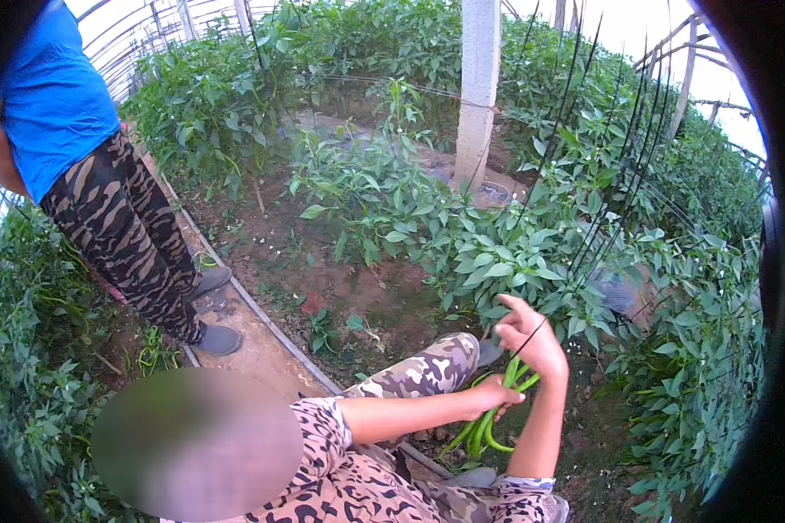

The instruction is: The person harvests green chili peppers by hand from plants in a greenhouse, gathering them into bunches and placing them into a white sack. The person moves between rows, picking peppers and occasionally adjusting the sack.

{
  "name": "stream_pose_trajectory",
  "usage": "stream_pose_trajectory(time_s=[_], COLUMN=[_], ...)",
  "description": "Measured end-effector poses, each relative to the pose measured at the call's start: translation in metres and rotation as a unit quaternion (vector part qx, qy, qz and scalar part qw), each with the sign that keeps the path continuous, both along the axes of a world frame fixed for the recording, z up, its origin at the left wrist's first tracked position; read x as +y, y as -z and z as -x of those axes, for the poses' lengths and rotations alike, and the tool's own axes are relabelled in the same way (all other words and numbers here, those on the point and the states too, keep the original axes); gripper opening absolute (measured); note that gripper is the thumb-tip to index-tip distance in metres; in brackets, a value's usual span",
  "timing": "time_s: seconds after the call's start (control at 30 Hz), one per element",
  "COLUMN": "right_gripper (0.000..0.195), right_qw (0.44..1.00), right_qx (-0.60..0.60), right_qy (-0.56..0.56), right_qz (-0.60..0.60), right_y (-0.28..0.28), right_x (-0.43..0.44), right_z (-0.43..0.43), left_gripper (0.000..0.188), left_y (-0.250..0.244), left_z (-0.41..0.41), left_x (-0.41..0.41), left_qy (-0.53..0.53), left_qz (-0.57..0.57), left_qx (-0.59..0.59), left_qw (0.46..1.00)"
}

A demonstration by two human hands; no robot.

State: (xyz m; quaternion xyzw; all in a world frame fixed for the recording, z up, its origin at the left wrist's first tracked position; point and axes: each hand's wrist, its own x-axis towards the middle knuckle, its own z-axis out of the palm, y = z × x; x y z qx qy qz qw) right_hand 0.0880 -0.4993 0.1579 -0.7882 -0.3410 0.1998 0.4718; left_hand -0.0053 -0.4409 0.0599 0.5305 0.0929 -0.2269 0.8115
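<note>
My left hand [490, 395] is closed around a bunch of long green peppers [481, 435], which hang below it and stick up above it. Just above and to the right is my right hand [526, 333], raised beside the leaves of a pepper plant [497, 261]. Its index finger is extended, the other fingers are partly bent, and I see nothing held in it. A thin dark string crosses in front of this hand. The upper ends of the peppers are close below its wrist. My knee in camouflage trousers [441, 366] lies left of both hands.
Another person in a blue shirt [62, 104] and camouflage trousers stands at left on a narrow path [248, 333] with a raised edge. A concrete post [477, 91] rises among pepper plants. Dark strings [634, 137] hang at right. More green peppers [154, 353] lie near the path.
</note>
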Motion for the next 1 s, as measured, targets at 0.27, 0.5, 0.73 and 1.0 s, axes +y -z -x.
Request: stream_pose_trajectory(time_s=[0.27, 0.5, 0.73, 1.0], right_gripper=[0.036, 0.045, 0.052, 0.054], right_qw=[0.912, 0.981, 0.917, 0.963], right_qx=[-0.314, 0.005, 0.239, 0.165], right_qy=[0.249, 0.045, -0.062, -0.145], right_qz=[-0.084, -0.187, -0.315, -0.156], right_y=[-0.019, -0.009, -0.027, -0.016], right_x=[0.019, 0.040, 0.053, 0.021], right_z=[0.050, 0.051, 0.078, 0.025], left_gripper=[0.016, 0.018, 0.025, 0.016], left_y=[-0.069, -0.096, -0.104, -0.083], left_z=[0.037, 0.061, 0.093, 0.060], left_x=[0.026, 0.045, 0.071, 0.063], left_qy=[-0.256, -0.365, -0.112, -0.039], left_qz=[0.062, 0.060, 0.350, 0.221], left_qx=[-0.042, -0.180, -0.191, -0.221], left_qw=[0.964, 0.911, 0.910, 0.949])
